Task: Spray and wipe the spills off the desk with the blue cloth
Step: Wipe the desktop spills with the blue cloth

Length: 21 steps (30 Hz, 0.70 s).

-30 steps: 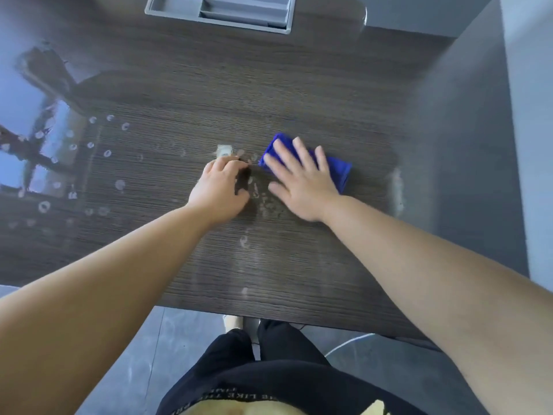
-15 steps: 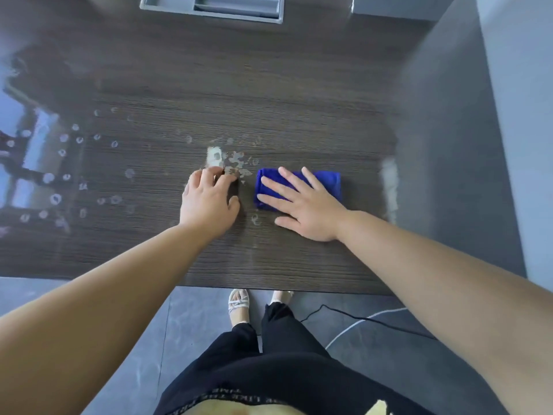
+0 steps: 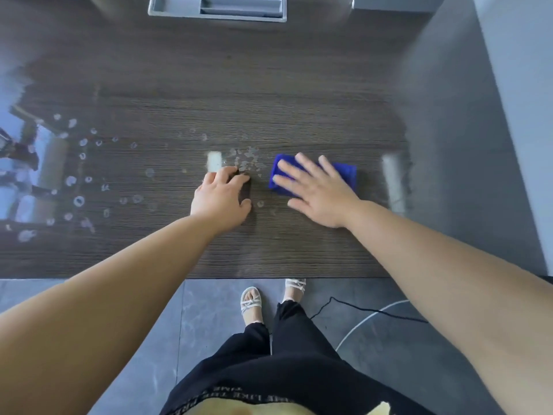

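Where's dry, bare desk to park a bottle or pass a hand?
Free: the wide band of desk between the grey tray and the spill; also the near-edge strip, under the forearms. Crowded: droplets at left; mid-desk, left hand and right hand on blue cloth.

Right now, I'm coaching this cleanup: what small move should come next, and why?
Probably slide the blue cloth leftward under the flat right hand: a wet patch lies just left of it, by the left hand, and more droplets dot the desk farther left.
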Motion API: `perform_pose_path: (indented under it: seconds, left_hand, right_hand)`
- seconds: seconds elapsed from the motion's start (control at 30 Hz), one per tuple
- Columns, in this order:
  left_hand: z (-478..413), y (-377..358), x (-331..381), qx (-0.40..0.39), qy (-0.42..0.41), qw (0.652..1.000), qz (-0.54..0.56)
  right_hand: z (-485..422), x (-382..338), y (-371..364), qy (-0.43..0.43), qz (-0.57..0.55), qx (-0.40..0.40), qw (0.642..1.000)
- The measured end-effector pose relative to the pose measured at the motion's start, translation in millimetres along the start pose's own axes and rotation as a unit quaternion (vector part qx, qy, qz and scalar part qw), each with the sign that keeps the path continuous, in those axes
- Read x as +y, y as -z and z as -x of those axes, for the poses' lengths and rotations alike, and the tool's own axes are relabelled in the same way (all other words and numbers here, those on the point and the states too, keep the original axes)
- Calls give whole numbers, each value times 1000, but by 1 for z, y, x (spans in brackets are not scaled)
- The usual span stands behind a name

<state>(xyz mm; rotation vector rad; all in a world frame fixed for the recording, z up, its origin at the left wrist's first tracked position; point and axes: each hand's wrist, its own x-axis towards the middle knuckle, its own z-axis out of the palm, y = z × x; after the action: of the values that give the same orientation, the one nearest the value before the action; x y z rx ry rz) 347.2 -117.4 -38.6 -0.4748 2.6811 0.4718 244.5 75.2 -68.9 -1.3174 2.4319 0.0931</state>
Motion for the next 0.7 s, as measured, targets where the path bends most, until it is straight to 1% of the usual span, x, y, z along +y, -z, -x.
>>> perform_pose_path:
  seconds: [0.03, 0.1, 0.13, 0.17, 0.2, 0.27, 0.33, 0.37, 0.4, 0.47, 0.53, 0.57, 0.6, 0.63, 0.7]
  left_hand:
    - [0, 2, -2, -5, -4, 1000, -3]
    - [-2, 3, -6, -9, -9, 1000, -4]
    - [-3, 4, -7, -7, -12, 1000, -4]
    - [-3, 4, -8, -5, -14, 1000, -1]
    - [-4, 5, -8, -3, -15, 1000, 2]
    - [-4, 7, -8, 2, -13, 1000, 12]
    - [-6, 10, -7, 7, -5, 1000, 26]
    - [-9, 13, -7, 8, -1, 999, 32]
    - [-12, 16, -7, 8, 3, 999, 35]
    - [-20, 22, -8, 7, 13, 1000, 26]
    - [-31, 28, -11, 15, 37, 999, 5]
    - [-36, 30, -13, 18, 56, 998, -2]
    - [-42, 31, -14, 19, 78, 997, -4]
    - [-45, 31, -14, 19, 96, 995, -4]
    - [-52, 30, -13, 16, 118, 993, -3]
  right_hand:
    - [-6, 6, 3, -64, -18, 2, 998]
    - [-20, 1, 4, -182, -58, 11, 982]
    - [-27, -8, 5, -214, -73, 16, 974]
    - [-31, -19, 6, -225, -86, 12, 971]
    - [-31, -29, 6, -214, -94, 3, 972]
    - [-27, -36, 5, -152, -78, -10, 985]
    - [-24, -22, 8, -100, -58, -8, 993]
    - [-27, -10, 10, -97, -59, -3, 994]
    - [-30, 1, 13, -116, -70, 0, 991]
    - [-42, 18, 19, -205, -119, 8, 971]
    - [-58, 17, 23, -285, -151, 20, 946]
    - [-64, 8, 24, -305, -151, 23, 940]
    - [-69, 0, 24, -305, -146, 20, 941]
    - [-70, -10, 23, -285, -135, 19, 949]
    - [-71, -15, 22, -196, -103, 17, 975]
